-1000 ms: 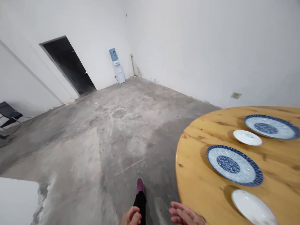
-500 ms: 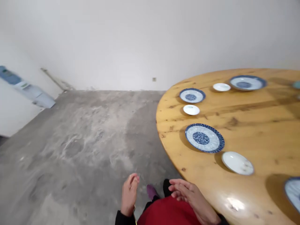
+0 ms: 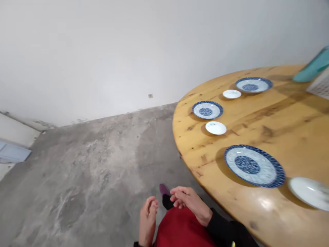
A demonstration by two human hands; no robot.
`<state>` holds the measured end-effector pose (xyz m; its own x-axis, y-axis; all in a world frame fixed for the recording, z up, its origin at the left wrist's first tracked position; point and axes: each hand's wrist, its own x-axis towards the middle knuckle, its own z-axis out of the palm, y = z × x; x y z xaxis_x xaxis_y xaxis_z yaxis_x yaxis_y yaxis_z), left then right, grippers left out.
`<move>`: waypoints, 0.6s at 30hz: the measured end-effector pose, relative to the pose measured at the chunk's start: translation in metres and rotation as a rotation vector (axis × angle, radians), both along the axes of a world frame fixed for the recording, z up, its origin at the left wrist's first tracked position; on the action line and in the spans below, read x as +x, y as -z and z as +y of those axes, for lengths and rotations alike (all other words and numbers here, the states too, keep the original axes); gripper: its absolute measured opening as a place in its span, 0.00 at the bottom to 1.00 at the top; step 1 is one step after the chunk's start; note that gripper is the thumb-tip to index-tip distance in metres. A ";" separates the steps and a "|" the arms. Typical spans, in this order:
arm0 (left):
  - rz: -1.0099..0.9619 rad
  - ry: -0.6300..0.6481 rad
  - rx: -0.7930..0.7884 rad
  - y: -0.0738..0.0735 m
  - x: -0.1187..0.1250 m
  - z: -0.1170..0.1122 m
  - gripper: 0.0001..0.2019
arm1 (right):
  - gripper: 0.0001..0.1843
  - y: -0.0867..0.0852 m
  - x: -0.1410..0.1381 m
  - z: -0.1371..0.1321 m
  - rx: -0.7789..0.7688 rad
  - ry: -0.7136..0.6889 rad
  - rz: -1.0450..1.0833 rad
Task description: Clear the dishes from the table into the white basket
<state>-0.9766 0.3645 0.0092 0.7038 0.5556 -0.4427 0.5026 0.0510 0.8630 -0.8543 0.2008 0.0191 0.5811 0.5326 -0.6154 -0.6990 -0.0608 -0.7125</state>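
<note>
My left hand [image 3: 147, 218] and my right hand [image 3: 189, 202] hang low in front of my red top, over the concrete floor just left of a round wooden table [image 3: 269, 212]. Both hold nothing; the fingers are loosely curled and slightly apart. The nearest blue-patterned plate [image 3: 254, 165] lies near the table's front edge, with a small white dish [image 3: 309, 192] to its right. Further back lie a small white dish [image 3: 216, 128], a blue-patterned plate [image 3: 207, 109], another white dish [image 3: 231, 93] and a third blue-patterned plate [image 3: 254, 84].
A white wall runs behind the table, with a small socket [image 3: 150, 96] low on it. A teal object [image 3: 312, 67] and a pale grid-patterned item [image 3: 320, 85] sit at the table's far right. My purple shoe [image 3: 164, 189] stands on the grey floor.
The view has swung right from the doorway and water dispenser toward the table. More plates have come into sight. My hands have risen slightly and moved closer together.
</note>
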 end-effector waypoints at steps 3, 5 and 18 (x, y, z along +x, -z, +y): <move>0.034 -0.186 0.032 -0.011 0.004 0.068 0.39 | 0.20 -0.003 0.029 0.059 0.051 -0.051 0.009; 0.057 -0.297 0.041 -0.015 0.005 0.105 0.40 | 0.20 -0.009 0.047 0.091 0.063 -0.080 0.011; 0.150 -0.040 -0.076 0.015 0.120 0.214 0.41 | 0.21 0.002 0.108 0.149 -0.080 0.218 0.012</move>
<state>-0.8564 0.5788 -0.0054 0.6045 0.5428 -0.5830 0.6221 0.1354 0.7711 -0.7466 0.3499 0.0171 0.6690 0.3447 -0.6585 -0.7105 0.0362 -0.7028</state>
